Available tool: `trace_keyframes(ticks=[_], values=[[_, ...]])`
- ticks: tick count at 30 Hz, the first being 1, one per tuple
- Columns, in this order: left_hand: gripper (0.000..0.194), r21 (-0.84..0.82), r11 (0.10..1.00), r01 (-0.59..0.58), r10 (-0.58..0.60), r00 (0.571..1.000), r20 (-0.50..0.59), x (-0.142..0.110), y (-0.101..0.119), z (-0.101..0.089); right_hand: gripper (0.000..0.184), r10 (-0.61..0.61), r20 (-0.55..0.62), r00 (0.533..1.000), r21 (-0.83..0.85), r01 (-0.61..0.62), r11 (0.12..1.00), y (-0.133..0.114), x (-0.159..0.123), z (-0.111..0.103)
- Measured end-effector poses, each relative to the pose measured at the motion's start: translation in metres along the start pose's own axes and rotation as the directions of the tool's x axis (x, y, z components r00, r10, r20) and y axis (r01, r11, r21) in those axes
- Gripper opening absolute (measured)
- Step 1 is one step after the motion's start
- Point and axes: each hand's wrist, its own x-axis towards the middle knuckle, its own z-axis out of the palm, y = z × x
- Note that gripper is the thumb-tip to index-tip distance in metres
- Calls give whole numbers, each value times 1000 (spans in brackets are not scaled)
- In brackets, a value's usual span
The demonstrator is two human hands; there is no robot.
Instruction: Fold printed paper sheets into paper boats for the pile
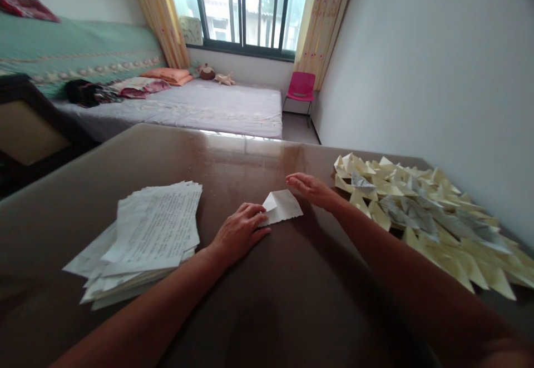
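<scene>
A partly folded sheet of white paper [284, 207] lies on the brown table, with one corner turned over into a triangular flap. The fingers of my left hand [242, 226] are stretched out and rest on the paper's left end. My right hand [306, 187] hovers beside the paper's upper right corner, fingers extended, apart from it and holding nothing. Left of my left hand sits a stack of printed paper sheets [156, 229], its edges uneven. To the right of my right arm spreads a pile of folded paper boats [417, 201], mostly cream with some printed ones.
The glossy brown table [233, 168] reaches toward a bed [233, 104] under the window. A pink chair [301, 87] stands by the right wall. At the left edge is a dark wooden chair [37, 129].
</scene>
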Motion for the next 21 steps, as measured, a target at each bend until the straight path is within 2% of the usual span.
trace_keyframes(ticks=[2, 3, 5, 7, 13, 17, 21], values=[[23, 26, 1000, -9, 9, 1000, -10, 1, 0, 1, 34, -41, 41, 998, -72, 43, 996, 1, -18, 4], [24, 44, 999, -22, 23, 1000, -13, 1, 0, 1, 33, -102, 59, 993, -130, 109, 985, 0, -26, 8], [27, 91, 994, -64, 66, 998, -9, 2, 1, 1, 31, -222, 96, 970, -239, 239, 941, -5, -38, 16], [28, 149, 983, -110, 111, 994, 2, 3, 2, 1, 30, -274, 137, 952, -343, 305, 889, -11, -47, 21], [30, 296, 937, -184, 159, 982, 105, 6, 10, -2, 44, -276, 245, 929, -518, 366, 773, -24, -53, 17], [30, 336, 919, -204, 159, 975, 158, 8, 14, -4, 33, -263, 319, 911, -578, 406, 708, -34, -51, 14], [35, 286, 940, -189, 152, 978, 145, 11, 13, -1, 22, -236, 373, 897, -590, 426, 686, -41, -50, 14]])
